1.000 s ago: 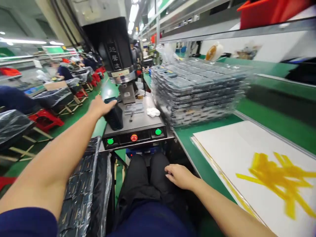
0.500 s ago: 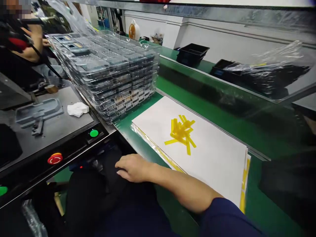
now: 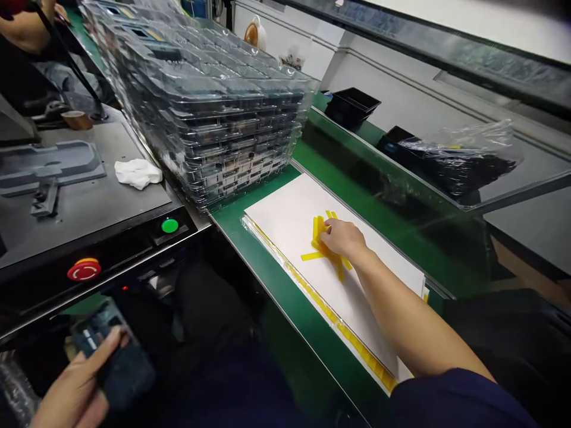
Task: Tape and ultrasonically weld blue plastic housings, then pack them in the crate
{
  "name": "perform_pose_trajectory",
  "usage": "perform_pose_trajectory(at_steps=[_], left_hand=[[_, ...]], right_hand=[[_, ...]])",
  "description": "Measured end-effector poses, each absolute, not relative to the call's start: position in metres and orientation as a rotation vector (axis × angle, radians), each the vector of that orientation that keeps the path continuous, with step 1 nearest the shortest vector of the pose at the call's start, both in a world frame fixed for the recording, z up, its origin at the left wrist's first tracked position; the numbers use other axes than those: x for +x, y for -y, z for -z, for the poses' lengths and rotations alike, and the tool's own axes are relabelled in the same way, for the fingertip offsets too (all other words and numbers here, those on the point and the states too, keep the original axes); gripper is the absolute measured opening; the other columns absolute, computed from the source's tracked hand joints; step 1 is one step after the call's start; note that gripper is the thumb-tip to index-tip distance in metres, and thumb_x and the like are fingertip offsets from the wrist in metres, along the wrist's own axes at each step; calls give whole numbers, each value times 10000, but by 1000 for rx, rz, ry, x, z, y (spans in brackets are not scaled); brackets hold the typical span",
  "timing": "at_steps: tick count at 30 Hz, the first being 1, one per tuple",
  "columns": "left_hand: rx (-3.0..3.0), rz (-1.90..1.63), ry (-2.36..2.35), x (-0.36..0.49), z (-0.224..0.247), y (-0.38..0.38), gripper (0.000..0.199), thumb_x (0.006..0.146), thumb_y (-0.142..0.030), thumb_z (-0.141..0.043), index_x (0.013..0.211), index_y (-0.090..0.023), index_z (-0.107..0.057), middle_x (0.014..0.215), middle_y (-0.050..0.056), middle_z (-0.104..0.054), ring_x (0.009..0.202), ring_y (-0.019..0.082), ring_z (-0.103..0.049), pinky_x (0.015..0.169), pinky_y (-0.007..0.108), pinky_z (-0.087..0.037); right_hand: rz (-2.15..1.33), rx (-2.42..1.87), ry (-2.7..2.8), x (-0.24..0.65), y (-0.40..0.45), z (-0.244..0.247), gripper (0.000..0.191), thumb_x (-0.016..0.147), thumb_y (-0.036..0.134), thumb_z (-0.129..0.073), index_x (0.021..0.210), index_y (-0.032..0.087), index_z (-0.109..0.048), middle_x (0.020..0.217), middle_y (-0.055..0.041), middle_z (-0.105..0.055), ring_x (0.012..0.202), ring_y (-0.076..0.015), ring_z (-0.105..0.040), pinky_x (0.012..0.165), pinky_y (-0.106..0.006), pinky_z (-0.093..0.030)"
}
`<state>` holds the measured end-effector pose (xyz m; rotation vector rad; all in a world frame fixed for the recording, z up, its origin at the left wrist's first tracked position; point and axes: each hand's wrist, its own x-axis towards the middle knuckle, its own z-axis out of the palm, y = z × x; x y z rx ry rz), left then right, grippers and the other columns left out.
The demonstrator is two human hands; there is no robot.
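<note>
In my left hand (image 3: 75, 386), at the lower left, is a flat dark phone-shaped piece (image 3: 127, 371), slightly blurred, with my thumb across its face. My right hand (image 3: 343, 238) reaches onto a pile of yellow tape strips (image 3: 317, 229), fingers curled and thumb and forefinger pinched at the strips. Exactly how many strips the pinch takes in is hidden by the hand. Beneath the pile lies a stack of white sheets (image 3: 285, 208), with more yellow showing along its edge.
A tall stack of clear plastic trays (image 3: 241, 137) stands behind the sheets. On the left are a grey fixture (image 3: 57, 163), a white crumpled tissue (image 3: 138, 173), a red emergency button (image 3: 84, 270) and a green button (image 3: 170, 226). Black bins (image 3: 354, 104) sit beyond. Another person's arm (image 3: 27, 30) shows upper left.
My right hand has moved from over my lap to the yellow strips. My left hand has come into view with the dark piece. The camera view has shifted.
</note>
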<state>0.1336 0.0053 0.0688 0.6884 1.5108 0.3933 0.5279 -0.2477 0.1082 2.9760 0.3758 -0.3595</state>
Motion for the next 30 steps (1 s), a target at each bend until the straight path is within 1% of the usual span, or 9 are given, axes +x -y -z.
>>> perform_pose_trajectory(at_steps=[6, 9, 13, 15, 18, 20, 24, 27, 30], left_hand=[[542, -217, -1362, 130, -48, 14, 268, 833, -48, -588, 1072, -155, -646, 1038, 66, -720, 759, 119, -695, 626, 180, -592], [543, -242, -1327, 128, -45, 14, 312, 846, -59, -576, 1143, -149, -610, 1071, 103, -706, 854, 166, -704, 683, 240, -604], [476, -316, -1198, 137, -37, 14, 219, 914, -168, -499, 1082, -97, -620, 1020, 153, -706, 867, 233, -704, 745, 382, -607], [414, -332, -1123, 145, -36, 13, 253, 942, -241, -453, 1040, -82, -623, 990, 169, -706, 846, 243, -701, 758, 415, -596], [342, -350, -1038, 152, -38, 11, 339, 958, -339, -416, 1012, -72, -617, 978, 181, -702, 808, 232, -694, 767, 408, -580], [312, -368, -994, 154, -39, 9, 400, 957, -399, -403, 1016, -66, -616, 992, 189, -697, 785, 222, -688, 763, 390, -570], [248, -397, -935, 153, -35, 7, 479, 945, -488, -388, 1026, -77, -620, 1006, 182, -691, 839, 232, -679, 798, 381, -544], [206, -418, -880, 153, -32, 9, 481, 946, -505, -380, 995, -97, -631, 958, 146, -693, 833, 209, -670, 797, 341, -525], [205, -435, -821, 154, -32, 12, 454, 947, -500, -392, 991, -122, -640, 928, 103, -688, 791, 173, -655, 761, 297, -508]], right_hand=[[235, 3063, -250, 531, 248, -107, 513, 741, 157, -555, 1250, 208, -599, 1084, -111, -673, 1067, -309, -596, 837, -403, -479], [274, 3461, -321, 522, 243, -107, 420, 748, 189, -583, 1165, 166, -626, 932, -85, -688, 915, -244, -647, 803, -368, -513], [1108, 3924, -515, 485, 209, -102, 376, 706, 300, -690, 1039, 140, -620, 764, -32, -642, 608, -145, -625, 575, -274, -530], [1460, 3860, -716, 459, 184, -96, 393, 664, 349, -743, 978, 141, -630, 741, -17, -627, 567, -120, -601, 532, -243, -510], [1643, 3628, -1155, 420, 149, -84, 392, 699, 414, -729, 965, 138, -645, 720, -17, -628, 591, -125, -604, 548, -243, -510], [1446, 3479, -1540, 394, 130, -77, 333, 773, 404, -679, 989, 152, -653, 762, -32, -658, 653, -142, -629, 607, -264, -531], [599, 2966, -2520, 342, 104, -67, 134, 888, 239, -573, 976, 191, -662, 898, -49, -696, 806, -157, -654, 781, -305, -545], [170, 2468, -3049, 315, 93, -57, 173, 902, 118, -526, 986, 190, -659, 927, -62, -695, 850, -159, -644, 793, -301, -549], [0, 2216, -3251, 302, 89, -45, 252, 902, 80, -505, 1085, 181, -646, 995, -96, -687, 904, -177, -637, 780, -310, -560]])
